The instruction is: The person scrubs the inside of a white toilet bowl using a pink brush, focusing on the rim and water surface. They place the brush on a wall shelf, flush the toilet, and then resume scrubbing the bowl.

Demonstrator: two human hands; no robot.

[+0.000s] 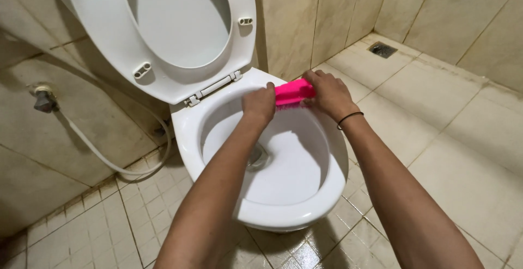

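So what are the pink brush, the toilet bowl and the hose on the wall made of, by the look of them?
Brush: probably hard plastic, bright pink, smooth and even in colour; both hands hold it against the bowl's rim.
Bowl: likely glazed ceramic, white and glossy, with soft reflections along the rim.
Hose: seemingly flexible plastic or rubber, off-white and matt, since it sags in a loose curve.

A tiled bathroom, probably in a home: white toilet [283,192], wall hose [109,157] left, floor drain [382,49] far right.
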